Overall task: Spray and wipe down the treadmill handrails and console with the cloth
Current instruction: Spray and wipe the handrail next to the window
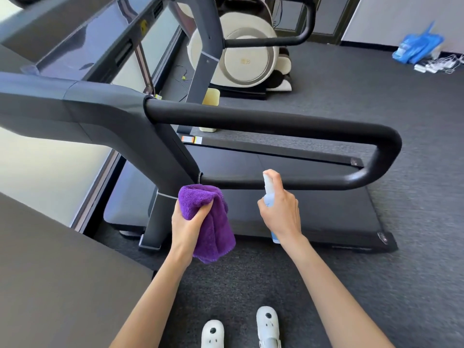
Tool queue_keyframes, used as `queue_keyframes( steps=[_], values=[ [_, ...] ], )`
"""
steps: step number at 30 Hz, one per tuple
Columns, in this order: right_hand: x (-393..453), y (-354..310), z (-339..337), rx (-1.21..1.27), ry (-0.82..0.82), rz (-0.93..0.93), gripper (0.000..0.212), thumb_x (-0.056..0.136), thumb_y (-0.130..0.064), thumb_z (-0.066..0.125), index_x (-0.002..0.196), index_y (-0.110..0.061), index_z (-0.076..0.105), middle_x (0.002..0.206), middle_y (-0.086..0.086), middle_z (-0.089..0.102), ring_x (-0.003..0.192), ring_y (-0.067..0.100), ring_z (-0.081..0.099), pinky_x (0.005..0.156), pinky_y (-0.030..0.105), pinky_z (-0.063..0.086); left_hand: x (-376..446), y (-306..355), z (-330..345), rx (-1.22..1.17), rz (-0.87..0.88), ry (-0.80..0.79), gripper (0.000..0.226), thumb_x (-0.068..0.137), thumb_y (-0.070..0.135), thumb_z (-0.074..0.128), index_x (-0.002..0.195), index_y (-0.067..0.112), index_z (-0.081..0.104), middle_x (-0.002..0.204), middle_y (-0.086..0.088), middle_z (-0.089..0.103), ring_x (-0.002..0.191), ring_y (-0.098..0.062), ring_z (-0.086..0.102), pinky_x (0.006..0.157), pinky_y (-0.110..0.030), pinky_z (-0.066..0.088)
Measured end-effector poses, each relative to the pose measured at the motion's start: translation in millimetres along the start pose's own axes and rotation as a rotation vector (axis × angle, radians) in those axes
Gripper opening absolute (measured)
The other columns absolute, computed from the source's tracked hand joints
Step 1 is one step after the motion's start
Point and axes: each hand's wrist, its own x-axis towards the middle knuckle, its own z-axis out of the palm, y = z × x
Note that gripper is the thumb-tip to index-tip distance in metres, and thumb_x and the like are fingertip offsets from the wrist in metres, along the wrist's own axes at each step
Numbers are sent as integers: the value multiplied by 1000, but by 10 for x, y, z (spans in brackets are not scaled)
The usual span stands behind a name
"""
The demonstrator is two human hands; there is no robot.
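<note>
Cloth point(208, 217), plush purple, bunched.

Gym room: treadmill point(251, 151), massage chair point(241, 54), carpet point(414, 197).

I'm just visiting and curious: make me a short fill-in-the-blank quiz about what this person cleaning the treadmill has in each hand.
1. The left hand grips a cloth whose colour is ____.
2. The right hand holds a ____ bottle, one finger on its top.
3. The bottle's top sits just below the lower bar of the black ____.
4. The person's shoes are ____.

Missing words: purple; spray; handrail; white
</note>
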Motion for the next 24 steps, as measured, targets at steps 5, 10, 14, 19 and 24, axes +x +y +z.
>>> queue_keyframes(
  steps=[5,10,14,19,24],
  values=[
    [1,66,0,-18,6,25,62,88,-6,59,144,-26,40,78,4,53,69,28,46,63,34,34,-4,-18,23,-17,6,-15,28,76,30,74,101,33,62,91,19,71,85,2,67,67,-14,52],
    [-53,150,-141,45,91,19,62,90,-9,60,146,-27,39,82,4,55,72,29,48,64,35,36,-14,-58,111,-5,-13,-20,28,79,28,75,104,32,62,93,18,71,89,0,67,71,-16,53],
    [-69,259,-318,118,165,17,64,90,-12,65,146,-27,38,95,5,65,78,29,56,69,33,38,-41,-93,220,-10,-19,-21,25,82,24,74,104,30,63,93,16,71,88,0,67,70,-16,52],
    [-83,428,-497,333,53,90,67,86,-12,61,138,-44,34,85,5,64,71,32,67,74,44,57,-87,-119,391,-16,-14,-40,21,84,20,73,102,28,64,94,13,71,85,2,67,67,-12,51],
    [-147,597,-562,453,97,126,67,78,-13,64,127,-52,43,78,-2,66,62,27,69,74,43,59,-114,-170,509,-1,-48,-50,33,80,29,75,110,25,63,105,6,69,94,-5,67,79,-23,52]
  ],
)
